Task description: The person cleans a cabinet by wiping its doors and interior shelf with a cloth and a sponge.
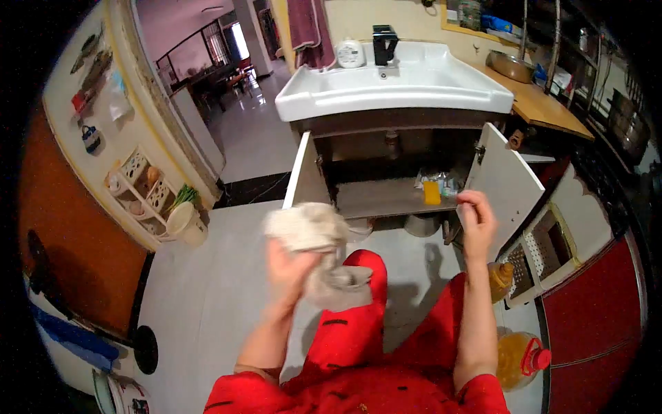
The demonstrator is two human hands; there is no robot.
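My left hand (286,272) is wrapped round a crumpled beige cloth (310,231), which hangs down over my red-clad knee. To the right, my right hand (476,215) is raised in front of the cabinet opening with its fingers curled together; whether anything small is between them cannot be made out. Behind the hands, the cabinet under the white sink (400,90) has its left door (301,171) and right door (503,181) swung open. On the cabinet's shelf (376,199) are a yellow item (432,193) and some clear plastic packaging (449,182).
An oil bottle (517,362) with a red cap stands on the floor at the right, near a rack (545,252). A white bucket (187,226) and a shelf unit (141,190) stand at the left wall. A wooden counter (545,103) adjoins the sink.
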